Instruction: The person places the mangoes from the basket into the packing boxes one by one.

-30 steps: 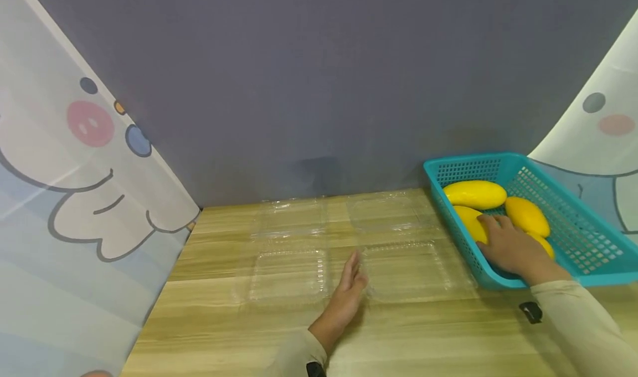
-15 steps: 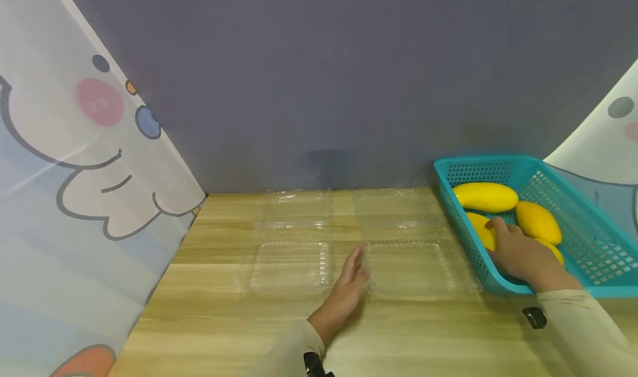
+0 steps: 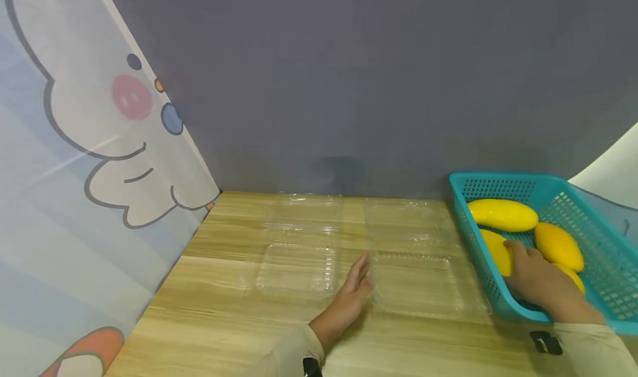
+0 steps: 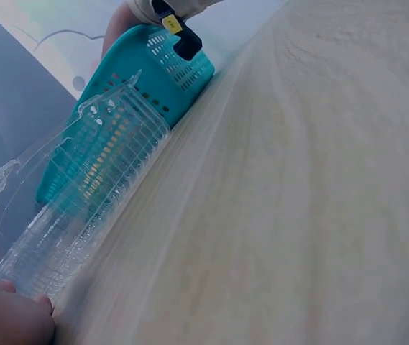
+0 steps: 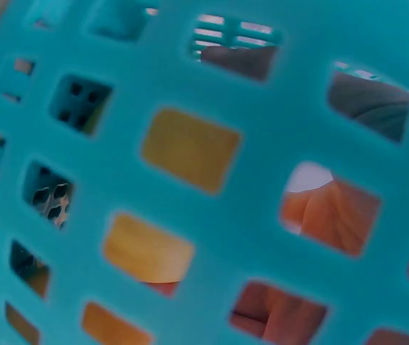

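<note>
My right hand point(image 3: 540, 283) reaches into the teal basket point(image 3: 558, 180), its fingers curled against a yellow mango point(image 3: 497, 251) by the near left wall. Its thumb is hidden in the head view. In the right wrist view the basket wall fills the picture, with parts of the hand point(image 5: 333, 212) and yellow fruit point(image 5: 190, 149) seen through the holes. My left hand point(image 3: 346, 299) lies on its side, fingers fairly straight, at the left edge of the front right clear plastic container point(image 3: 413, 283). In the left wrist view, fingertips point(image 4: 42, 302) are right at the container's rim.
The basket also holds a long yellow fruit point(image 3: 504, 215), a mango point(image 3: 559, 247) and another yellow fruit point(image 3: 570, 277) partly under the hand. More clear containers stand at front left point(image 3: 296, 269), back left point(image 3: 305, 213) and back right point(image 3: 406, 220). A grey wall point(image 3: 339, 89) rises behind the wooden table point(image 3: 209, 299).
My right hand's fingers have drawn in around the near left mango's right side. The head view has turned, shifting the basket right and down; my left hand stays at the container's edge.
</note>
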`<state>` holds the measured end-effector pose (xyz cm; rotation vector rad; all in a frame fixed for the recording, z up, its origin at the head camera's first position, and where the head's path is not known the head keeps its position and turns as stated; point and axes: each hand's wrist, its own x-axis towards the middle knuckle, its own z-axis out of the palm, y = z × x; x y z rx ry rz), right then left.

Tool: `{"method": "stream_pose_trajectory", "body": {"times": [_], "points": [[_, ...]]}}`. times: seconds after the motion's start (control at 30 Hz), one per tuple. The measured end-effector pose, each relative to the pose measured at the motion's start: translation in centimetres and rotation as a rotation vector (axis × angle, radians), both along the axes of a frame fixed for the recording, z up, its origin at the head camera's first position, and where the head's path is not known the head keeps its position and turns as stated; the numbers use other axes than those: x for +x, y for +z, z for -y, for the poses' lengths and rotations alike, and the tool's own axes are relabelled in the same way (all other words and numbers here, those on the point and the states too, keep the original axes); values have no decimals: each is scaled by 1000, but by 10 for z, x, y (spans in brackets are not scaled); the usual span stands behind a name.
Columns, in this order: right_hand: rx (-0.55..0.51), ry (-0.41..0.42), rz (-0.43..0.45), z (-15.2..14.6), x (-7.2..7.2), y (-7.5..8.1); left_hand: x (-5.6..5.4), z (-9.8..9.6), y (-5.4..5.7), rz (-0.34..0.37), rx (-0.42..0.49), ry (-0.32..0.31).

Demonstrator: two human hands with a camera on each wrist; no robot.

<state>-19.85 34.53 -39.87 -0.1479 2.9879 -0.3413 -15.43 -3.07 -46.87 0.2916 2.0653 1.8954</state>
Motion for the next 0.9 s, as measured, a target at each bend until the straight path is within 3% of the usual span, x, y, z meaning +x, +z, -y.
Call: {"method": "stream_pose_trajectory", "body": {"times": [0.33, 0.63, 0.9], "points": [[-22, 8, 17, 7, 7, 8, -1, 1, 3, 8, 39, 1], [-46, 49, 54, 12, 8, 1, 0, 6, -5, 48, 17, 30], [-34, 2, 41, 11, 11, 11, 1, 2, -1, -34, 41, -2]]}}
